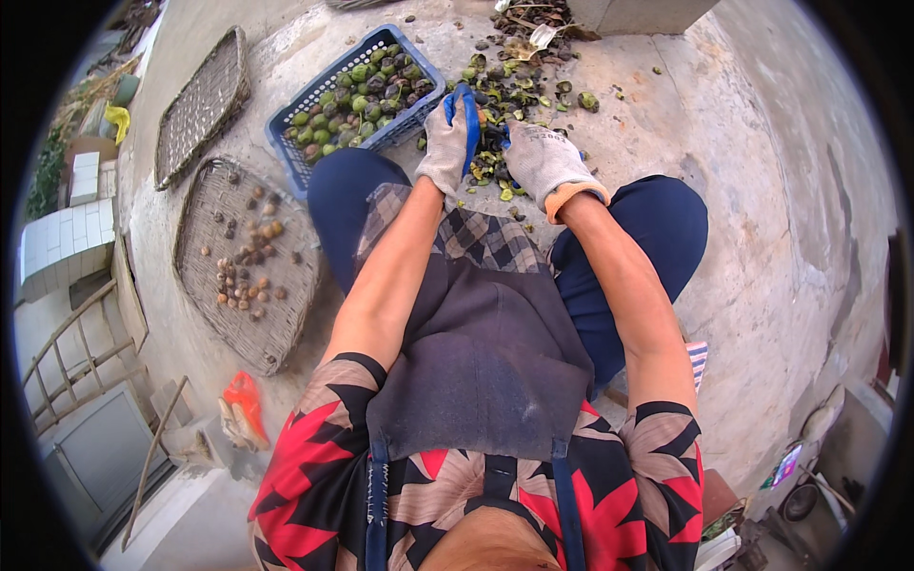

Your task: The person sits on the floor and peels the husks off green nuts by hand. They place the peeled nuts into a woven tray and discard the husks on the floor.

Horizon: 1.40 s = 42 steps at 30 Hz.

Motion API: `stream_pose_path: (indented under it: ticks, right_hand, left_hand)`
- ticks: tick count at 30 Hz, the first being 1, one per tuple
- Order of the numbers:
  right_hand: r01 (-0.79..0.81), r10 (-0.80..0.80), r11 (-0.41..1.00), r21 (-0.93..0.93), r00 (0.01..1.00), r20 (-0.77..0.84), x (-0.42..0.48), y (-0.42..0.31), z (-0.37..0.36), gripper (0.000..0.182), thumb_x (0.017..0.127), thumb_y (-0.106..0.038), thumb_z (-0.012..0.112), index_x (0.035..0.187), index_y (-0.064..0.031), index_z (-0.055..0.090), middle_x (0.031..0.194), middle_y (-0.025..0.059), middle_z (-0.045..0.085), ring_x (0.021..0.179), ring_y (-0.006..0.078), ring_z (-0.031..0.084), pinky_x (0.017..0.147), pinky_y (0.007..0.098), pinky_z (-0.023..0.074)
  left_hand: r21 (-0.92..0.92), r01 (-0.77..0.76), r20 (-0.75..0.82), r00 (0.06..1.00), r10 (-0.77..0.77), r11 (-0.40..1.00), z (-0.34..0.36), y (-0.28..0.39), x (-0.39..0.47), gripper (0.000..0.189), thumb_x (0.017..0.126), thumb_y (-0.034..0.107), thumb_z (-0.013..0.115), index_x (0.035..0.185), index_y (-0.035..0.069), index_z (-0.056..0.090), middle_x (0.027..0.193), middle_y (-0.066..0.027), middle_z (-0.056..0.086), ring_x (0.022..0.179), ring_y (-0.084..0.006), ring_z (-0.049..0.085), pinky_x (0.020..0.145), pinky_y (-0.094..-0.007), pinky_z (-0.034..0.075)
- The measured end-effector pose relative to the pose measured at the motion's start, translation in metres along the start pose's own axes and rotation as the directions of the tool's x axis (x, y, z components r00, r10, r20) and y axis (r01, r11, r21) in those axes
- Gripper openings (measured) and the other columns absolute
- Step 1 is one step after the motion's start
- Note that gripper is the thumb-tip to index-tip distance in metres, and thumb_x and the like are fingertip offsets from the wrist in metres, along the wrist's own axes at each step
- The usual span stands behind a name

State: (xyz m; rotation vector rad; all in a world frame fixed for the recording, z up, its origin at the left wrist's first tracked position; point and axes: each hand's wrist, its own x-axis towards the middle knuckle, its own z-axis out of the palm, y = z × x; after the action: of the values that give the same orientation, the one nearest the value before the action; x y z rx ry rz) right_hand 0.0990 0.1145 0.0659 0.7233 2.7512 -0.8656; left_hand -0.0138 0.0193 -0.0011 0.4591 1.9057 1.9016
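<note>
Both hands wear pale knit gloves with blue coated palms. My left hand (450,139) is raised over the pile between my knees, its fingers curled towards a small orange-brown, roundish thing (483,116), perhaps a walnut; whether it grips it is hidden. Just right of it, my right hand (544,157) is closed around something dark, likely a tool, mostly covered by the glove. Beneath and beyond both hands lie green and blackened husk pieces (508,89). A blue plastic crate (285,160) of green and dark walnuts in their husks (360,103) stands beside my left knee.
A woven tray (285,325) at the left holds scattered husked walnuts (243,289). Another woven tray (203,107) lies beyond it. A concrete block (635,16) stands at the far side, near dark debris (532,28). An orange-red plastic bag (245,400) lies lower left.
</note>
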Motion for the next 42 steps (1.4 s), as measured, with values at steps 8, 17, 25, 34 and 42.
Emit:
stream_pose_path:
  ticks: [8, 17, 25, 34, 42]
  right_hand:
    - [0.028, -0.022, 0.993, 0.118, 0.998, -0.051, 0.028, 0.011, 0.012, 0.032, 0.090, -0.025, 0.045, 0.111, -0.0018, 0.054, 0.090, 0.0202, 0.065, 0.082, 0.0343, 0.063, 0.071, 0.0404, 0.0514]
    - [0.043, -0.029, 0.987, 0.152, 0.995, -0.090, 0.006, 0.005, -0.016, 0.040, 0.086, -0.029, 0.049, 0.116, -0.0027, 0.055, 0.106, 0.0235, 0.061, 0.101, 0.0378, 0.057, 0.086, 0.0428, 0.0458]
    - [0.016, -0.016, 1.000, -0.002, 1.000, 0.024, -0.004, -0.010, -0.027, 0.041, 0.089, -0.029, 0.048, 0.122, -0.0047, 0.050, 0.103, 0.0216, 0.062, 0.096, 0.0352, 0.060, 0.083, 0.0432, 0.0478]
    - [0.087, -0.088, 0.994, -0.071, 0.996, -0.001, -0.002, -0.018, -0.024, 0.031, 0.087, -0.018, 0.047, 0.112, -0.0023, 0.056, 0.104, 0.0209, 0.062, 0.096, 0.0342, 0.061, 0.082, 0.0425, 0.0484]
    - [0.146, -0.147, 0.978, -0.150, 0.989, 0.003, -0.004, -0.018, -0.014, 0.024, 0.086, -0.013, 0.041, 0.097, -0.0010, 0.060, 0.095, 0.0198, 0.065, 0.090, 0.0340, 0.063, 0.077, 0.0420, 0.0504]
  left_hand:
    - [-0.001, -0.146, 0.221, 0.965, 0.142, 0.989, -0.005, 0.009, -0.008, 0.019, 0.092, 0.018, 0.051, 0.100, 0.001, 0.057, 0.092, -0.0075, 0.062, 0.079, -0.0155, 0.060, 0.069, -0.0283, 0.048]
    - [-0.658, 0.489, 0.469, 0.861, -0.197, 0.573, -0.004, 0.033, -0.004, 0.040, 0.094, 0.037, 0.048, 0.110, 0.002, 0.058, 0.090, -0.0072, 0.065, 0.080, -0.0167, 0.061, 0.070, -0.0261, 0.050]
    - [-0.692, 0.438, 0.366, 0.898, -0.245, 0.574, 0.000, 0.029, 0.002, 0.036, 0.093, 0.032, 0.052, 0.111, 0.002, 0.058, 0.089, -0.0100, 0.065, 0.078, -0.0190, 0.063, 0.071, -0.0290, 0.052]
    - [-0.731, 0.482, 0.381, 0.876, -0.296, 0.483, -0.004, 0.021, 0.004, 0.042, 0.095, 0.038, 0.044, 0.106, 0.001, 0.059, 0.094, -0.0118, 0.065, 0.083, -0.0225, 0.062, 0.076, -0.0313, 0.052]
    - [-0.550, 0.484, 0.351, 0.873, -0.337, 0.681, -0.005, 0.016, 0.000, 0.035, 0.096, 0.032, 0.043, 0.102, 0.002, 0.060, 0.094, -0.0091, 0.063, 0.089, -0.0196, 0.059, 0.081, -0.0312, 0.049]
